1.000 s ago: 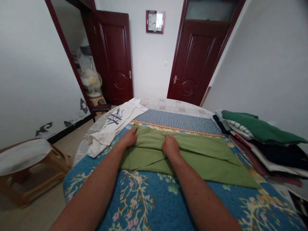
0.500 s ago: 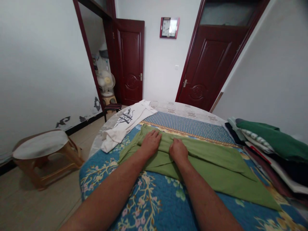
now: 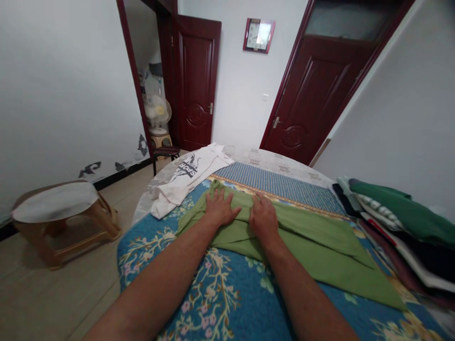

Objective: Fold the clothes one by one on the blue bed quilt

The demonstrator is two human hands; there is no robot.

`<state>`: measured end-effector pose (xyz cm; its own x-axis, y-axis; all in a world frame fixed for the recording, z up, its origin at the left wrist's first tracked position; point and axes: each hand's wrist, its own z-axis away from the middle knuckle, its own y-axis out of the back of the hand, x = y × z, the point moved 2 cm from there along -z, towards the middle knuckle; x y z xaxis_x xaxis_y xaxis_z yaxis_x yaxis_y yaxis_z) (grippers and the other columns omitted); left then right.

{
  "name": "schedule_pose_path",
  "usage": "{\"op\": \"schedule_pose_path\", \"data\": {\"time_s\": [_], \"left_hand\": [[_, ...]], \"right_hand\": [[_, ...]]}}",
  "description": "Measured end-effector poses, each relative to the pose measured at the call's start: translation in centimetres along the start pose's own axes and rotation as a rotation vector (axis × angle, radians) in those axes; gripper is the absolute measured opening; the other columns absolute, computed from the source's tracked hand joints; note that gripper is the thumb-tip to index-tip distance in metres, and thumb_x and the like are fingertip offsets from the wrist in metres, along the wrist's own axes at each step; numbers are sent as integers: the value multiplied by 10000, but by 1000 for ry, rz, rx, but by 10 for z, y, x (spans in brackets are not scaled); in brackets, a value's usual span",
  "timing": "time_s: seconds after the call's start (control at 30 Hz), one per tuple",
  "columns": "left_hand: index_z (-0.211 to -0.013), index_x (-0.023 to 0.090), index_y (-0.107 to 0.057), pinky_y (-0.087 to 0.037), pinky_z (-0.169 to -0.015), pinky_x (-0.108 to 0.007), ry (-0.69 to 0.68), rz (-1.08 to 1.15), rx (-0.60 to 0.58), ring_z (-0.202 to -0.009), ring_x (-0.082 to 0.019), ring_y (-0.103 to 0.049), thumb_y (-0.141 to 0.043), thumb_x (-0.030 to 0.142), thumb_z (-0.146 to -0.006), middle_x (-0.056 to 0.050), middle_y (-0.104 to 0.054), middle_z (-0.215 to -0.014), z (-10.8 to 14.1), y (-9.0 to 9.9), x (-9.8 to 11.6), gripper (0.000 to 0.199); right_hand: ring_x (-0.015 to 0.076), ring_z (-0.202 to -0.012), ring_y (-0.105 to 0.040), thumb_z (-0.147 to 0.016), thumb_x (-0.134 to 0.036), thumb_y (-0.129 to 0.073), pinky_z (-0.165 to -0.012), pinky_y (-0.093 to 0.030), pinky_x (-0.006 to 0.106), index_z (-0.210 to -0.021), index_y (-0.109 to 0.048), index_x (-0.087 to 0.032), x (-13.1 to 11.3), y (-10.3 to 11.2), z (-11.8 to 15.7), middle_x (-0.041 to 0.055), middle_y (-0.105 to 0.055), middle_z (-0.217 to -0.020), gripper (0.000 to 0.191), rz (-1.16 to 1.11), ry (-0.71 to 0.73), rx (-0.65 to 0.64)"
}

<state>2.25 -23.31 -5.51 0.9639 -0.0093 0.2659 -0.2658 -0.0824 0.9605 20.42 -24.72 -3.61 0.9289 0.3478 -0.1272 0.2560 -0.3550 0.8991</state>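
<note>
A green garment [image 3: 320, 241], which looks like a pair of trousers, lies lengthwise across the blue floral cloth. Its left end is gathered and creased, while the right part lies flatter in overlapping layers. My left hand [image 3: 220, 208] rests on the gathered end with fingers spread, palm down. Close beside it, my right hand [image 3: 263, 215] presses on the upper part of the garment, its fingers stretched forward and fairly close together. Neither hand has fabric gripped in it that I can see.
A white printed shirt [image 3: 188, 173] lies at the table's far left. Folded clothes [image 3: 398, 213] are stacked at the right edge. The blue floral cloth [image 3: 213, 293] covers most of the round table. A stool [image 3: 60, 203] stands on the floor to the left.
My left hand has shifted a little left and its fingers have spread. My right hand has gone from curled on the fabric to fingers stretched forward. The view has tilted slightly.
</note>
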Motion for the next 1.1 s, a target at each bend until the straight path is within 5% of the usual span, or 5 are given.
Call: {"op": "schedule_pose_path", "data": {"time_s": [0.13,0.47,0.8,0.93,1.1], "left_hand": [[-1684,263,-412,-67,-1283,-739,1,-13,-12,-1662,-451,-145,-488,789,-920,-184,-253,-1788,-2,1,-3,931],[-1683,186,-398,-128,-1280,-739,24,-51,-21,-1665,-389,-188,-277,520,-1069,-201,-232,-1791,-13,-1,-18,709],[-1540,145,-572,-170,-1294,-715,-185,-182,188,-1618,-402,-306,-370,395,-1044,-215,-474,-1674,-23,-1,-16,591],[-1624,147,-500,-319,-1268,-619,-417,-173,56,-1598,-388,-358,-318,419,-1065,-163,-442,-1710,-24,-11,-3,648],[-1670,204,-440,-261,-1248,-720,-291,-243,-4,-1622,-403,-307,-278,560,-1067,-151,-338,-1763,-19,-12,0,719]], "right_hand": [[281,-1593,-350,-1111,-365,-388,-1300,-280,463,-1594,-504,-103,-11,-15,2,164,-455,-1687,562,-86,117,-103],[335,-1643,-250,-1108,-524,-365,-1308,-174,606,-1672,-396,-124,15,-19,3,194,-299,-1760,692,-55,-233,-313],[348,-1647,-216,-1083,-619,-356,-1325,-86,636,-1679,-371,-130,19,-15,2,170,-294,-1766,772,-178,-227,-258],[357,-1635,-246,-1070,-613,-387,-1322,-104,653,-1669,-373,-88,19,-16,5,191,-299,-1758,796,-222,-217,-183],[386,-1628,-253,-1055,-653,-403,-1312,-94,681,-1661,-360,-29,21,-16,8,245,-312,-1739,871,-192,-265,-162]]}}
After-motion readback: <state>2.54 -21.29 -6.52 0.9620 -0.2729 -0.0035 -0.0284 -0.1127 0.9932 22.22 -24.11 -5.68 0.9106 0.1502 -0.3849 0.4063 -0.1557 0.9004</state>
